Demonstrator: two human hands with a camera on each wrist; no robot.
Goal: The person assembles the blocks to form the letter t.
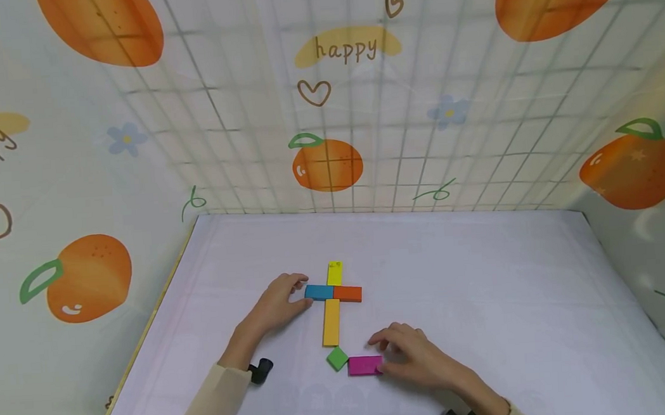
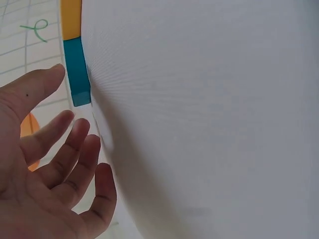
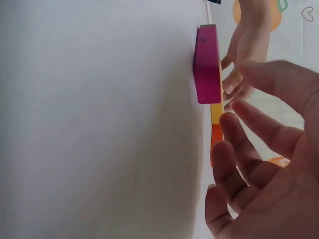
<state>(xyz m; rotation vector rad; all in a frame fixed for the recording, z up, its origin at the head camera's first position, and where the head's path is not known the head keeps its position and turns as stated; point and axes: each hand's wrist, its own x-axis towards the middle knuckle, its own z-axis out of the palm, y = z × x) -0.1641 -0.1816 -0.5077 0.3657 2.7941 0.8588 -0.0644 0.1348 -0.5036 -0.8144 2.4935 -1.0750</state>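
Observation:
Flat coloured blocks lie on the white table in a cross-like figure. At its left arm is a blue block, end to end with an orange-red block. Above them sits a bright yellow block; below, a longer amber block leads down to a green block turned like a diamond. A magenta block extends right from the green one. My left hand is beside the blue block's left end, fingers loosely bent. My right hand hovers at the magenta block's right end, its thumb close; contact cannot be told.
The white table has a back wall of printed cloth with a grid showing through, and cloth sides at left and right. Black wrist devices sit by both sleeves.

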